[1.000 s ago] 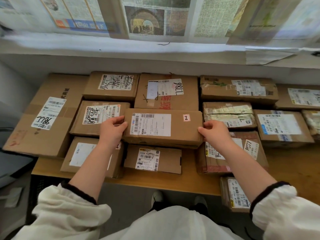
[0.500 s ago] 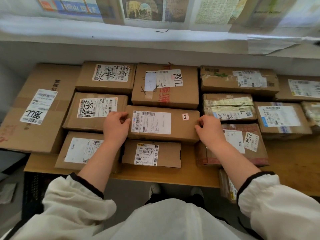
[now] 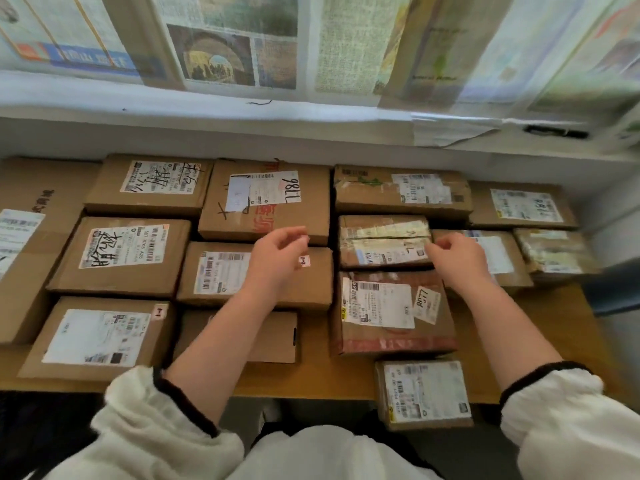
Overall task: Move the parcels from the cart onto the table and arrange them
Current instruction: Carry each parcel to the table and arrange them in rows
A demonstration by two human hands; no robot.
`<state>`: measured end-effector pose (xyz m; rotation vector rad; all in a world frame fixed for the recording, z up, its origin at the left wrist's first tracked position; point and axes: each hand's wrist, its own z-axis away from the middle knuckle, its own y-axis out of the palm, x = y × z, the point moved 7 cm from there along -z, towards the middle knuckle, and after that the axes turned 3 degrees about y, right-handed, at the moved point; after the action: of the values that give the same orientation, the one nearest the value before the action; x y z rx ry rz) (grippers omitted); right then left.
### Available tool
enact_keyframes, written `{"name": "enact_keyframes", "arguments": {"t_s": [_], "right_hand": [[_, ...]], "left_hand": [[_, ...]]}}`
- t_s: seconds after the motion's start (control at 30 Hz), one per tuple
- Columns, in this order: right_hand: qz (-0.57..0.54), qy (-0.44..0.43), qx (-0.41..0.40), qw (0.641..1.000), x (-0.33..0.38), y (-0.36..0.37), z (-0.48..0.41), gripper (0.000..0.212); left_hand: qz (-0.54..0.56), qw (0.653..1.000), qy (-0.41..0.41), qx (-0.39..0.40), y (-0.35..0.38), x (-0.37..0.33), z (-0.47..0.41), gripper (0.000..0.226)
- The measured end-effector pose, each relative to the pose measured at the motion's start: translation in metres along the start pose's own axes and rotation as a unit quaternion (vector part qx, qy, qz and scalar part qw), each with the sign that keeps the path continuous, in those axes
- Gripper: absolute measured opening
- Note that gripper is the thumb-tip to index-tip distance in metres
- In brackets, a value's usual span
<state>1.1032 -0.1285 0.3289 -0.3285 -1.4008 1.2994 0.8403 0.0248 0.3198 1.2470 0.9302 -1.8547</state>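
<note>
Both hands are loose and empty, fingers half curled: left hand (image 3: 277, 259) over the middle box (image 3: 221, 275), right hand (image 3: 459, 259) by the tape-wrapped parcel (image 3: 381, 242) on the table (image 3: 311, 379).

Soft, bright daylight glows through the papers (image 3: 239, 53) at the far side and falls evenly on the parcels (image 3: 124, 258), with thin dark shadows in the gaps between them. Motion blur smears the right edge, where labels turn unreadable. Wide-angle distortion bows the sill (image 3: 207, 110) and the near edge of the table (image 3: 311, 381).
</note>
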Motion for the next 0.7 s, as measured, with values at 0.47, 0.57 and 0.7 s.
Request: {"name": "enact_keyframes", "arguments": {"t_s": [0.47,0.57,0.7], "right_hand": [[-0.046,-0.089,0.25,0.963,-0.018,0.014,-0.017,0.04],[-0.088,-0.09,0.278,0.952,-0.027,0.009,-0.015,0.037],[-0.109,-0.084,0.254,0.957,-0.07,-0.011,-0.006,0.025]], "left_hand": [[0.011,0.983,-0.13,-0.131,0.074,0.012,0.003,0.008],[0.042,0.98,-0.103,-0.164,0.073,0.005,0.025,0.013],[-0.005,0.98,-0.058,-0.19,0.067,0.008,0.075,0.012]]}}
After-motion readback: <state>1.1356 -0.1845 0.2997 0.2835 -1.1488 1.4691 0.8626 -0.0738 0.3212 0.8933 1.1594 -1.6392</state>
